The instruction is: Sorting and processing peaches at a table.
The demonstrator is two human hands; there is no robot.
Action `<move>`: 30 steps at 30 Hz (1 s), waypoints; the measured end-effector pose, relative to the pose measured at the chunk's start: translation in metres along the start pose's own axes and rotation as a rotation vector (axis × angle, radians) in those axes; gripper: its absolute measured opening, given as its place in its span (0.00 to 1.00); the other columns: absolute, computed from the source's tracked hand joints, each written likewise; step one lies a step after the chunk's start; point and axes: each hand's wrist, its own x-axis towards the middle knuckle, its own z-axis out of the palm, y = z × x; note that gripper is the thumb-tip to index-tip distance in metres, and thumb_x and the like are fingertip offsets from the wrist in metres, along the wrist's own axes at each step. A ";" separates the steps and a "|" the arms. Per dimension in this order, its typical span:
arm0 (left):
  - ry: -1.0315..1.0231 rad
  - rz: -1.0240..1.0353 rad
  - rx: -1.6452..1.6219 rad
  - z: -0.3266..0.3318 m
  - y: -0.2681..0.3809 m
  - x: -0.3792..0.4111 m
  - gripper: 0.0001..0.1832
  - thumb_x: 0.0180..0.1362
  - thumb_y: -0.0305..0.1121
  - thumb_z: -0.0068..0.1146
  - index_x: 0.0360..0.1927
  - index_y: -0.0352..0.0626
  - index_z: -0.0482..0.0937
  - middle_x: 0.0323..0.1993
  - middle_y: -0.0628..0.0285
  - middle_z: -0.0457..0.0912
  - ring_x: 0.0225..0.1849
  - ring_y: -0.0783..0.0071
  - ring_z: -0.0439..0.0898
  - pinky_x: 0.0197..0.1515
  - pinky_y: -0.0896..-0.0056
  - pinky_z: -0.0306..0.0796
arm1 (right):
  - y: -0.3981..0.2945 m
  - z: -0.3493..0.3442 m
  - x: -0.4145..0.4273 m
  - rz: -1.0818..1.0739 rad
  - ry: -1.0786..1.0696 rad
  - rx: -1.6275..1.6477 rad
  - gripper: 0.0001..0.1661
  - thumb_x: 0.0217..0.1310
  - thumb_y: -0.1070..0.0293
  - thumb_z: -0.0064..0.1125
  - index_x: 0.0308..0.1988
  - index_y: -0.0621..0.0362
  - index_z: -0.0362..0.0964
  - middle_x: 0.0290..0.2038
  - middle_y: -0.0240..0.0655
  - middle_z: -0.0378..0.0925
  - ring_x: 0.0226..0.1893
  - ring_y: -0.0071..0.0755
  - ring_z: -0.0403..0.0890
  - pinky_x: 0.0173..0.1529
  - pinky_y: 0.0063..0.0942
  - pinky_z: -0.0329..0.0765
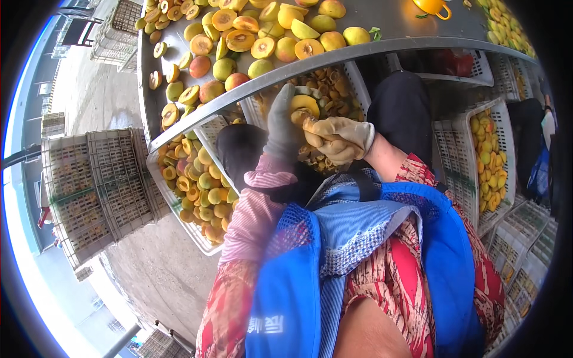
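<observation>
My left hand point(283, 118), in a grey work glove, holds a yellow peach half point(305, 104) with its cut face turned up. My right hand point(338, 139), in a stained tan glove, is curled closed with its fingertips against the lower edge of that fruit. Whatever it may grip is hidden by the fingers. Both hands are over a white plastic crate point(358, 89) between my knees, which holds brown peach pits and scraps. Just beyond is a metal table point(174, 49) bearing halved and whole peaches point(268, 33), several halves still with their stones.
A crate of peach halves point(203, 188) stands by my left knee, another crate point(447, 134) to my right. Stacked crates point(98, 188) rise on the left. A yellow mug point(432, 6) is on the table. Another person's leg point(526, 138) shows at far right.
</observation>
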 end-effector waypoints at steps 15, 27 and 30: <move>1.227 0.675 1.962 -0.149 0.180 -0.111 0.21 0.54 0.46 0.57 0.44 0.41 0.78 0.38 0.52 0.81 0.38 0.55 0.79 0.41 0.59 0.72 | -0.003 0.011 0.044 -0.043 0.589 -0.485 0.12 0.57 0.58 0.57 0.34 0.54 0.67 0.19 0.27 0.66 0.14 0.20 0.65 0.16 0.20 0.64; 0.845 0.010 1.689 -0.129 0.173 0.027 0.26 0.50 0.50 0.56 0.51 0.51 0.72 0.46 0.50 0.77 0.49 0.51 0.77 0.47 0.53 0.70 | 0.015 0.021 0.065 -0.030 0.665 -0.777 0.08 0.57 0.64 0.51 0.33 0.55 0.67 0.13 0.30 0.64 0.11 0.24 0.67 0.14 0.22 0.64; 0.885 0.242 1.592 -0.141 0.178 0.032 0.21 0.46 0.41 0.60 0.46 0.51 0.75 0.43 0.52 0.77 0.46 0.50 0.77 0.45 0.55 0.70 | 0.008 0.027 0.073 -0.167 0.656 -0.654 0.10 0.60 0.63 0.52 0.39 0.57 0.67 0.18 0.31 0.69 0.13 0.23 0.67 0.15 0.20 0.63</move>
